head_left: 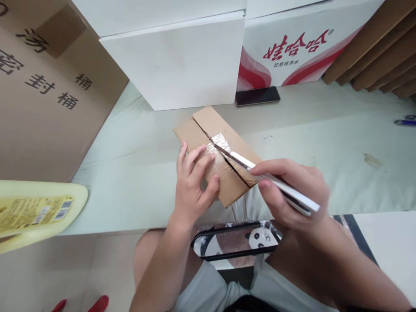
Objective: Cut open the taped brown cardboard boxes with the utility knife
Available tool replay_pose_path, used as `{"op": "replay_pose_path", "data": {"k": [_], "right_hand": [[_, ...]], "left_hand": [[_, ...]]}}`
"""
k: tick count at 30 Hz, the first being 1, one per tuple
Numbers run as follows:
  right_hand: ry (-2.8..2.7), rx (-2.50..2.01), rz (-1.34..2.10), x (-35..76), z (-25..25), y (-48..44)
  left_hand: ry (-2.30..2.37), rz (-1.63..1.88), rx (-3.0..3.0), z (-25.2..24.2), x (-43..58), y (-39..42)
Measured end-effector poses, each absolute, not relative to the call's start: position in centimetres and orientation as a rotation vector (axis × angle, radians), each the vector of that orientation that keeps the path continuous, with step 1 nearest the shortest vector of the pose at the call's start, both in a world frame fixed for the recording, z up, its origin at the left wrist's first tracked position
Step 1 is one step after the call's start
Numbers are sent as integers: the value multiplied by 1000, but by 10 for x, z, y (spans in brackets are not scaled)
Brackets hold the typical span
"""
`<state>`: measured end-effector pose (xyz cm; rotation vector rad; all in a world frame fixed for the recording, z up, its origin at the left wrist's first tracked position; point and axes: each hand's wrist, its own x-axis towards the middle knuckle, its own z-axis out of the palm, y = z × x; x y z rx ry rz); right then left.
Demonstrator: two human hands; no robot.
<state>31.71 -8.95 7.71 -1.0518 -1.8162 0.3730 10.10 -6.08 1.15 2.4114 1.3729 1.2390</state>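
Note:
A small flat cardboard box (pixel 238 141) lies tilted on the pale green covered surface. Shiny clear tape (pixel 220 142) crosses the dark seam down its middle. My left hand (pixel 196 177) rests on the box's left side, fingers spread and pressing down beside the tape. In my right hand (pixel 292 190) is a white-handled utility knife (pixel 242 161), gripped between thumb and fingers. Its narrow dark blade points up and left, with the tip at the tape over the seam. I cannot tell how deep the tip goes.
White boxes (pixel 182 65) stand behind, one with red lettering (pixel 295 47). A dark phone (pixel 258 96) lies against them. The large brown carton (pixel 58 91) fills the left, near a yellow bottle (pixel 35 212). Below the surface's front edge is a panda-patterned item (pixel 238 242).

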Motion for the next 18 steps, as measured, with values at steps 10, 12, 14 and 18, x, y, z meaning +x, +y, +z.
{"op": "replay_pose_path", "data": {"k": [10,12,14,18], "right_hand": [[-1957,-1078,275,304,70,-77],[-1986,-1053,276,302,74,-75],[-1994,-1022,314,305,79,-78],[-1847,-1068,420,321,85,-97]], "left_hand": [[1350,1262,2404,12,104,-60],[1341,1261,2402,13,104,-60],[1344,1248,2404,13,103,-60],[1383,1264,2378,14,99,-60]]}}
